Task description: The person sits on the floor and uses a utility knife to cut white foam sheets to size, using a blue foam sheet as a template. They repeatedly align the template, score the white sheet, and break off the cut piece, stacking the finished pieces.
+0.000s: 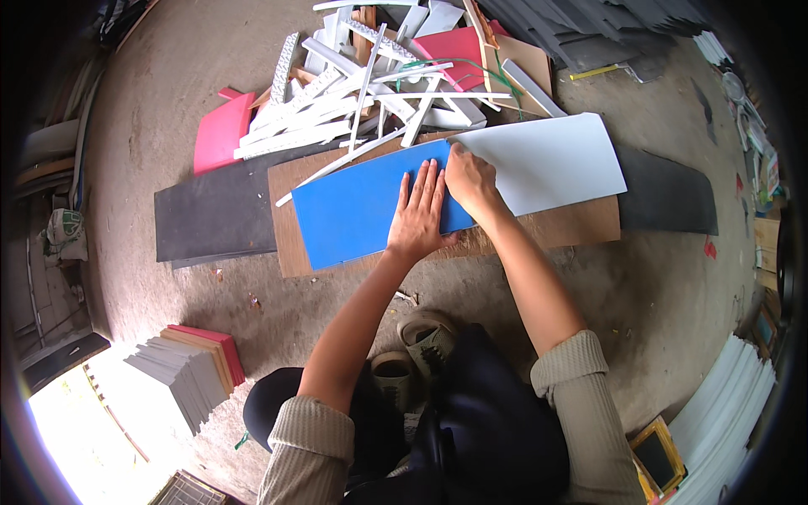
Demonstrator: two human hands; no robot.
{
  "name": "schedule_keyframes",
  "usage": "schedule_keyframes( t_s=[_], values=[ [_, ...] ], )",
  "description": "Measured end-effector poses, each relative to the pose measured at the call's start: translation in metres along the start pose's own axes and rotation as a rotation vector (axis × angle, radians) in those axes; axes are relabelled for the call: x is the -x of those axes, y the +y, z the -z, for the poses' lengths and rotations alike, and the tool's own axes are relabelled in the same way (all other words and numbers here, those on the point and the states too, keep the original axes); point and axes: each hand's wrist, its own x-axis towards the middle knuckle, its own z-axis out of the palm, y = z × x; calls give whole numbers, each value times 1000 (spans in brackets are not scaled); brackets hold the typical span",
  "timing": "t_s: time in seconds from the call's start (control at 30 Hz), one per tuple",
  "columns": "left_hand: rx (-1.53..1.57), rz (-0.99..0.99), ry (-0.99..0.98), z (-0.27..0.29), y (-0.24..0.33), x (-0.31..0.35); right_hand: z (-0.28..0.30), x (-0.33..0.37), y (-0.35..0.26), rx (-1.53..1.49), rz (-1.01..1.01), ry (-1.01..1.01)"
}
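A blue rectangular sheet (345, 206) lies over a longer white sheet (551, 160), covering its left part. Both rest on a brown board (581, 220). My left hand (418, 215) is spread flat on the blue sheet near its right edge, fingers pointing away from me and holding nothing. Closed in a fist, my right hand (471, 177) sits at the far end of that right edge, where blue meets white. Whatever its fingers may hold is hidden beneath them.
Under the board stretches a black mat (215, 210). Beyond it is a heap of white offcut strips (316, 118), with a red piece (223, 133) at its left. Stacked grey panels (181, 379) stand at lower left, and white sheets (720, 421) at lower right beside a yellow-framed item (661, 454).
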Motion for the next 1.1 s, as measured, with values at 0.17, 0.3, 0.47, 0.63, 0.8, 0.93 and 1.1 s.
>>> schedule_keyframes(
  t_s=[0.17, 0.3, 0.47, 0.63, 0.8, 0.93, 1.1],
  values=[
    [-9, -7, 11, -2, -1, 1, -13, 63, 16, 10, -24, -12],
    [-24, -24, 70, -3, 0, 2, -19, 129, 29, 150, -33, -40],
    [-67, -14, 21, 0, 5, 0, -22, 156, 37, 165, -57, -59],
    [-49, -12, 5, -1, 11, -4, -19, 162, 55, 197, 24, 9],
    [-82, 37, -52, 8, 1, 2, 22, 116, 21, 82, 14, -7],
    [-42, 16, -85, 2, 9, -6, 7, 29, 24, 71, -6, 83],
    [-22, 23, -60, 4, 2, -2, -6, 3, 4, 92, 44, 98]
  ],
)
